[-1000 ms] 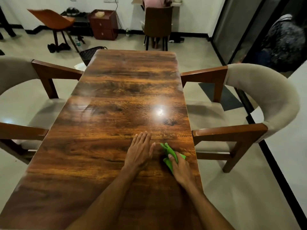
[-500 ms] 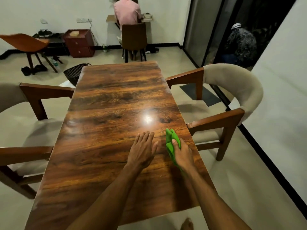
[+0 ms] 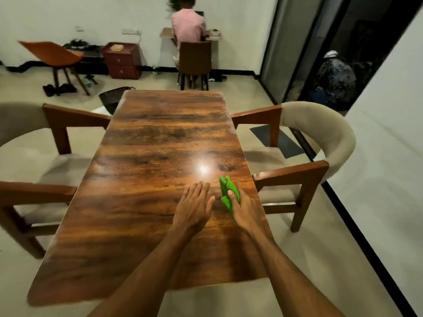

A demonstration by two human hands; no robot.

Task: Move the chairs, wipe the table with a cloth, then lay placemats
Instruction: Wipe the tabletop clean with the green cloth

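Note:
A long glossy wooden table runs away from me. My right hand presses a bright green cloth flat on the table near its right edge, the cloth sticking out past my fingertips. Just left of it, my left hand lies palm down on the wood with fingers together, holding nothing. A beige armchair with wooden arms stands at the table's right side. A matching armchair stands at the left side. No placemats are in view.
A dark wicker basket sits on the floor at the table's far left corner. Further back are an orange chair, a red drawer unit and a seated person in pink. Another person crouches beyond the glass door on the right.
My view has tilted up and pulled back, showing the table's near edge. My right hand has slid the green cloth a little further forward along the right edge. The left hand stays flat beside it.

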